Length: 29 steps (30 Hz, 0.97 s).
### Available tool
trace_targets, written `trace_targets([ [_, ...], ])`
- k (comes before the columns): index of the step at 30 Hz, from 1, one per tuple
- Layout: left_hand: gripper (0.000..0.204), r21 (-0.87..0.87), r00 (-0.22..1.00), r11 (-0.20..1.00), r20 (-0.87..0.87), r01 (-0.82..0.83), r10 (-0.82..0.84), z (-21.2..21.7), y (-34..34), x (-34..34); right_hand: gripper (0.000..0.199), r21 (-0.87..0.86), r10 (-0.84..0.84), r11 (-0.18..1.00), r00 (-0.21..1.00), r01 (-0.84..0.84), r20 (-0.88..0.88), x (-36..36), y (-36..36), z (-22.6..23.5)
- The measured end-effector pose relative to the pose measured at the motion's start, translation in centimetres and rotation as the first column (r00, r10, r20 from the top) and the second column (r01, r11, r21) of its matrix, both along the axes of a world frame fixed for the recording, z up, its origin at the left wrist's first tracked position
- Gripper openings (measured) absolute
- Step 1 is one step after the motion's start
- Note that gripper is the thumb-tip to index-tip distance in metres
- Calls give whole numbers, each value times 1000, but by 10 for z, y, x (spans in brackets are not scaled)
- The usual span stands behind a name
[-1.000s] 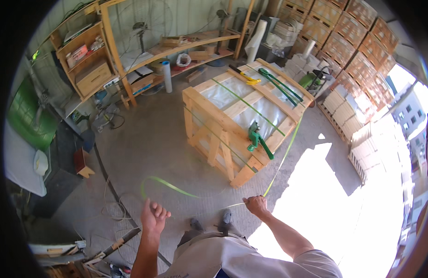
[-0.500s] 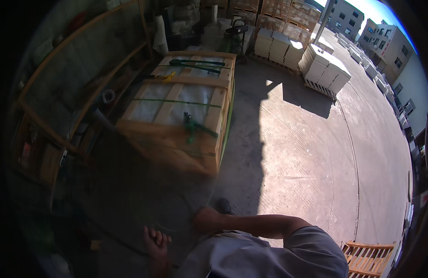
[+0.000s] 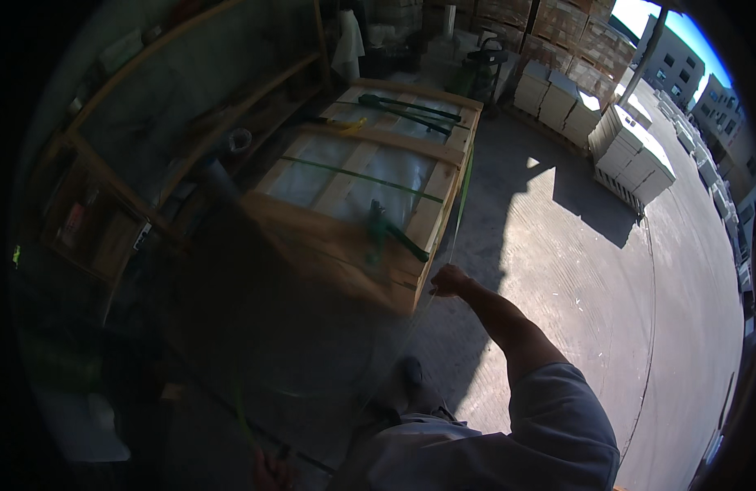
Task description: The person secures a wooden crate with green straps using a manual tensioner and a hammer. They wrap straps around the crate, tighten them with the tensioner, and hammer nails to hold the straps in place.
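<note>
Head view: right hand (image 3: 449,280) mid-frame, fisted on a green strap (image 3: 463,190) that runs up the corner of the wooden crate (image 3: 345,192). Left hand (image 3: 267,473) at bottom edge in shadow, also near strap; can't tell its grip. Green tensioner tool (image 3: 388,231) sits on the crate top

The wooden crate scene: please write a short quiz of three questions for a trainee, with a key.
1. True or false: the right hand is at the near corner of the wooden crate.
2. What colour are the straps across the crate top?
3. Where does the green tool rest? A) on the ground B) on the crate C) on the shelf

Key: 1 true; 2 green; 3 B. The left hand is dim at the lower edge.
</note>
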<state>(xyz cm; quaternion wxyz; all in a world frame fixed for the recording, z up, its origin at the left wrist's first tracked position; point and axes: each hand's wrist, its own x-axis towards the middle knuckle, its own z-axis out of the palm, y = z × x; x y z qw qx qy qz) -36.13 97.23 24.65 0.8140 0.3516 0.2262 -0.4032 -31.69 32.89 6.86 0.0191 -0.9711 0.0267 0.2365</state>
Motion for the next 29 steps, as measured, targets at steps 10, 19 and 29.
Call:
trace_targets([
  [10,46,205,906,883,63,-422,418,-21,-33,18,45,-77,-385,922,921,380,-62,-126,17,-43],
  [19,38,199,973,954,103,-226,209,-75,-37,112,46,-43,-488,870,871,491,52,-291,157,-24],
  [29,34,172,946,930,-47,323,-320,-138,-113,135,29,201,-848,477,508,856,-151,-509,468,-15],
])
